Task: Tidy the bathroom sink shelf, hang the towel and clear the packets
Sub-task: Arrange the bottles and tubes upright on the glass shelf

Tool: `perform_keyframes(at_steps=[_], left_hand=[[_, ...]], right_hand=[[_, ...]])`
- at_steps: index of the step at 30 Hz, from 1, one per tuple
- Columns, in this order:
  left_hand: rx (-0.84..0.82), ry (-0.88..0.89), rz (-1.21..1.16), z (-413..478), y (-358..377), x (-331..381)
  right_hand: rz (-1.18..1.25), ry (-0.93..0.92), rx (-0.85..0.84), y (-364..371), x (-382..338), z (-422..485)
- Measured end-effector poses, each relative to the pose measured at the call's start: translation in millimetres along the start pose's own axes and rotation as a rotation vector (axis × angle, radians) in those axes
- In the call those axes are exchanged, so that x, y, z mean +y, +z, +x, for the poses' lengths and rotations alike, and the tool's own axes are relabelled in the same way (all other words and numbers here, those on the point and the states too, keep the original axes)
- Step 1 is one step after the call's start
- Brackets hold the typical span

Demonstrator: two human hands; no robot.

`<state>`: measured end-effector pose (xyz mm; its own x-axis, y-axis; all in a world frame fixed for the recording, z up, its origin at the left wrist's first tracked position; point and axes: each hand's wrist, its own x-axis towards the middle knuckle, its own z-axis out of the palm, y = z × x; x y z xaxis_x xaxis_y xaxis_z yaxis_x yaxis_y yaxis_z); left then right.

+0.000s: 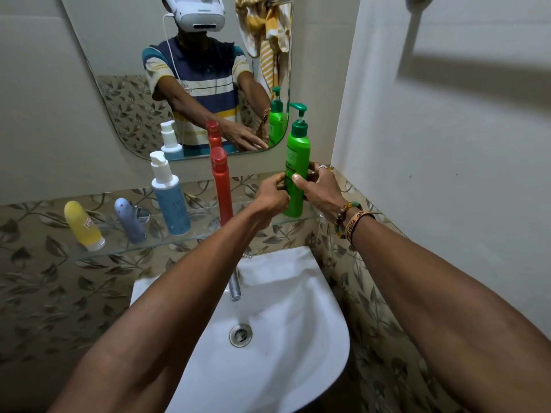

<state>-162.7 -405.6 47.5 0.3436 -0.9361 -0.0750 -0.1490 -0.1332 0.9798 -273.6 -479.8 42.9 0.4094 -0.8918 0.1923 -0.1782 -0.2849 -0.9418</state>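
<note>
Green pump bottle [296,162] upright at right end of glass shelf [167,242]; fingers of left hand [269,198] and right hand [320,189] clamped round it. Red bottle [222,186] just left.

1. The fingers of the left hand [269,201] and the right hand [320,189] cover the middle of the green bottle [295,156]. Its label print is too small to read.
2. The right hand's fingertips lie out of sight behind that bottle.
3. The left forearm hides the red bottle's [222,186] foot and the upper part of the tap [235,286].
4. The sink's [328,338] near rim is covered by both arms and cut off by the bottom edge.
5. The towel [268,28] shows only in the mirror [119,70], cut off at the top edge.
6. Print on the blue bottle [173,204] and the yellow bottle [82,223] is too blurred to read.
</note>
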Motion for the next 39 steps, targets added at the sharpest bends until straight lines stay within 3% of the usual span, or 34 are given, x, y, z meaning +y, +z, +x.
perform_keyframes(at_steps=[39], left_hand=[[0.051,0.002,0.023,-25.1,-42.7,-4.2]], right_hand=[[-0.025,-0.040,-0.091,39.1,-22.5,-13.9]])
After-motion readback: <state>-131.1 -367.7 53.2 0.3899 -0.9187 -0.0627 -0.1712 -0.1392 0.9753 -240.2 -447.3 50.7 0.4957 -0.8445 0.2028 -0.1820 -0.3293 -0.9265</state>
